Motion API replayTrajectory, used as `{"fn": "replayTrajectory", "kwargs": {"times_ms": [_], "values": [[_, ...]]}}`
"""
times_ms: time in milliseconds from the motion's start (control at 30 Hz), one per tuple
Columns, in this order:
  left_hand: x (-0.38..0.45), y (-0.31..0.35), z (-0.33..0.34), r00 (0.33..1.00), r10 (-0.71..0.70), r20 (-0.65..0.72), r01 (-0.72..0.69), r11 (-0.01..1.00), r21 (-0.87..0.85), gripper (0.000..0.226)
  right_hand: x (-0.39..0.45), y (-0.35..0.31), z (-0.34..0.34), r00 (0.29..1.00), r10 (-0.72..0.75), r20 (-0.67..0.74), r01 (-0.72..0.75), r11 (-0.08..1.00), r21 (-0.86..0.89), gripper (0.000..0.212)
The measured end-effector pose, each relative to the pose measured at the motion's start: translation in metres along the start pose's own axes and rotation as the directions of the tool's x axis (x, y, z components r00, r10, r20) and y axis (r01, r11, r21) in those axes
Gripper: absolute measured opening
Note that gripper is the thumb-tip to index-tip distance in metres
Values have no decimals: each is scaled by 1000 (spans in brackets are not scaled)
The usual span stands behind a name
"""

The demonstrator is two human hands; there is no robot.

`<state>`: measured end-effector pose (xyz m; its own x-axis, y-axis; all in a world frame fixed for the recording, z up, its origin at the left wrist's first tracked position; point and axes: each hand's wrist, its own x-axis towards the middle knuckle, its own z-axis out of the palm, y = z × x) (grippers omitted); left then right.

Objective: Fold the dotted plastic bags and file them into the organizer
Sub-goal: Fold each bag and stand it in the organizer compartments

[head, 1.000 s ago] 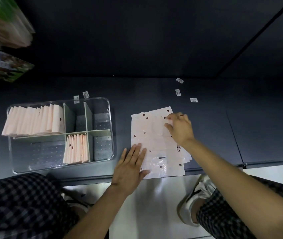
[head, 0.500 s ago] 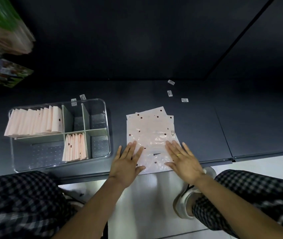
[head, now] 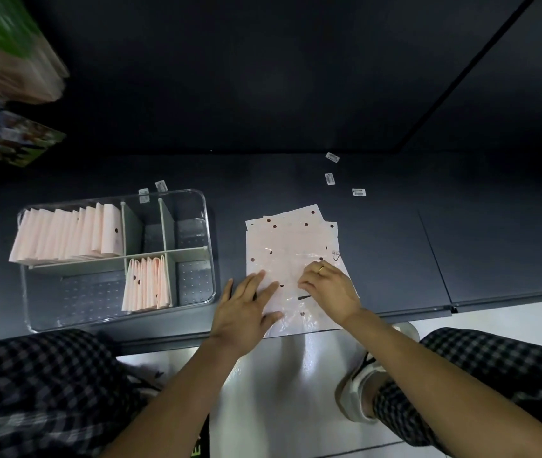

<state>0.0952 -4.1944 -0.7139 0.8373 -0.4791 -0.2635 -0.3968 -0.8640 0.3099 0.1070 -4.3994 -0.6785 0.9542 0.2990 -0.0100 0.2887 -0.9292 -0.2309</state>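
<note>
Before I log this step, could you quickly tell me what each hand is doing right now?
Left hand: open, flat on the stack of dotted bags.
Right hand: fingers curled, pinching the top bag.

A single wide-angle camera, worn on the person's head, is looking steeply down and forward over a dark surface (head: 378, 259). It is sitting close, so both forearms are reaching in from the bottom edge. The surface is filling the middle, a dark wall is rising above, and pale floor (head: 296, 391) is showing below. Edges are bending outward.
</note>
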Motion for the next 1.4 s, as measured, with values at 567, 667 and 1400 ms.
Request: {"fn": "replayTrajectory", "kwargs": {"times_ms": [567,667,1400], "values": [[2,8,-25,996,-15,-83,-3,977,-214,52,4,12,-9,892,-74,445,35,995,96,16],[-9,2,-23,989,-115,-97,81,951,-298,38,3,5,-19,821,-51,569,-90,972,217,13],[-8,16,-29,921,-348,-173,244,864,-441,39,34,-4,-11,945,148,292,-190,974,121,18]]}}
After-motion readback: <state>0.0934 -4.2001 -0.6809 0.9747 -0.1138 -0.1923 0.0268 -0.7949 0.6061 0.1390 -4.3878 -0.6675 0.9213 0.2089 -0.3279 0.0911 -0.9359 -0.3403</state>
